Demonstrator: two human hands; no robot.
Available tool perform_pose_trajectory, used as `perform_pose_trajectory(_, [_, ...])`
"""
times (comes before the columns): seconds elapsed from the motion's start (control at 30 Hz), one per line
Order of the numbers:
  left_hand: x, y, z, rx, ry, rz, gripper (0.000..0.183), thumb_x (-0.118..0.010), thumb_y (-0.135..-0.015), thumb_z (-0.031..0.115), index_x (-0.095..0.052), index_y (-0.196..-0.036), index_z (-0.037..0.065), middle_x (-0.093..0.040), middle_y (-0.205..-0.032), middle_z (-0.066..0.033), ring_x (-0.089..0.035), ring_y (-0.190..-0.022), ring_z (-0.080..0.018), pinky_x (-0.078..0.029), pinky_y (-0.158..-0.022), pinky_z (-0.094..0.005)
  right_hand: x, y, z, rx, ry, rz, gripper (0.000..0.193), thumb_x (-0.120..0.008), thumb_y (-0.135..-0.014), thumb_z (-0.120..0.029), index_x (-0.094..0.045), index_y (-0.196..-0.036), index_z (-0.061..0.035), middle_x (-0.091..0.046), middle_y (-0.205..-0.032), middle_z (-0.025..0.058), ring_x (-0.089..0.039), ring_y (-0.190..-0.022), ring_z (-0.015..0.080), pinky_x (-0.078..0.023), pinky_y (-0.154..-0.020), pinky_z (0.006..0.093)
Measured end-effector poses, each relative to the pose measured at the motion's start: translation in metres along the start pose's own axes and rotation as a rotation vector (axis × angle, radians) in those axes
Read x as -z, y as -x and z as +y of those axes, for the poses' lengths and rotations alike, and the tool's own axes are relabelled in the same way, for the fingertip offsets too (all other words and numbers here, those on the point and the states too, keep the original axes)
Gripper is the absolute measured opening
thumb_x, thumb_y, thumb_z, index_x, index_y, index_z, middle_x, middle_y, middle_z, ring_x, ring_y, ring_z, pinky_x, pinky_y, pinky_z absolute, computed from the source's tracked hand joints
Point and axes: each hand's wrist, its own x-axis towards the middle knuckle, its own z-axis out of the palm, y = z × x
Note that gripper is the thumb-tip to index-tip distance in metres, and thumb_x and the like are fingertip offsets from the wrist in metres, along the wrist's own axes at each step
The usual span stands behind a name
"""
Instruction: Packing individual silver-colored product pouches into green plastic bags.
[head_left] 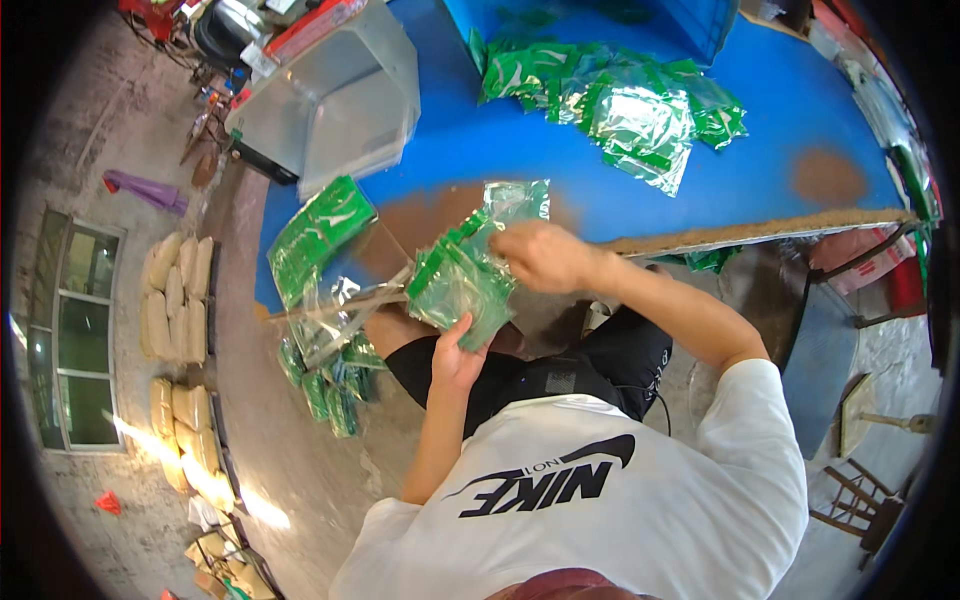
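Note:
A fanned stack of clear plastic bags with green bands (pixel 452 280) is gripped from below by my left hand (pixel 461 358), its thumb lying on the near side. My right hand (pixel 548 256) is at the stack's right edge, with its fingers curled closed. Whatever its fingertips pinch is hidden. Just beyond that hand, a clear plastic bag (pixel 517 200) lies at the table's near edge; whether the hand touches it I cannot tell. To the left, a larger green and clear bag (pixel 322 235) rests at the table's corner.
A heap of green and clear bags (pixel 640 110) covers part of the blue table (pixel 780 120), beside a blue bin (pixel 600 30). A translucent plastic bin (pixel 355 95) stands at the far left. Bundled green packs (pixel 335 390) sit low on the left, near my knee.

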Motion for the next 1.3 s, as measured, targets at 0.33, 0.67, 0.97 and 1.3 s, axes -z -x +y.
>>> perform_pose_trajectory(0.33, [0.021, 0.003, -0.025, 0.073, 0.219, -0.169, 0.057, -0.071, -0.083, 0.001, -0.053, -0.136, 0.005, -0.058, -0.137, -0.0106, -0.055, -0.127, -0.0315, -0.042, -0.112, -0.0503, 0.013, 0.01, 0.013, -0.359, 0.57, 0.202, 0.037, -0.064, -0.088, -0.031, -0.061, -0.105, 0.0019, -0.056, -0.104, 0.0186, -0.052, -0.099, 0.0335, -0.044, -0.085, 0.0462])
perform_pose_trajectory(0.67, [-0.016, -0.01, -0.031, 0.056, 0.089, -0.069, 0.05, -0.069, -0.09, 0.007, -0.052, -0.137, 0.006, -0.059, -0.133, -0.0095, -0.057, -0.124, -0.0281, -0.045, -0.109, -0.0482, 0.083, 0.034, 0.082, -0.461, 0.254, 0.696, 0.039, -0.065, -0.089, -0.025, -0.063, -0.126, -0.0101, -0.062, -0.123, 0.0232, -0.064, -0.107, 0.0397, -0.052, -0.089, 0.0476])
perform_pose_trajectory(0.97, [0.002, -0.01, -0.034, 0.089, 0.112, -0.074, 0.053, -0.067, -0.087, 0.003, -0.052, -0.138, 0.007, -0.061, -0.132, -0.0075, -0.058, -0.124, -0.0236, -0.045, -0.109, -0.0425, 0.043, 0.008, 0.101, -1.037, 0.762, 0.296, 0.084, -0.042, -0.093, -0.071, -0.037, -0.152, -0.011, -0.038, -0.147, 0.0331, -0.036, -0.138, 0.0496, -0.03, -0.109, 0.0619])
perform_pose_trajectory(1.3, [0.015, -0.001, -0.015, 0.033, 0.142, -0.218, 0.058, -0.07, -0.085, 0.006, -0.05, -0.14, 0.005, -0.059, -0.134, -0.0092, -0.055, -0.127, -0.0261, -0.041, -0.112, -0.0445, 0.041, 0.018, 0.057, -0.53, 0.688, 0.121, 0.07, -0.049, -0.096, -0.061, -0.051, -0.142, -0.0081, -0.04, -0.152, 0.0208, -0.025, -0.146, 0.0458, -0.02, -0.115, 0.0673])
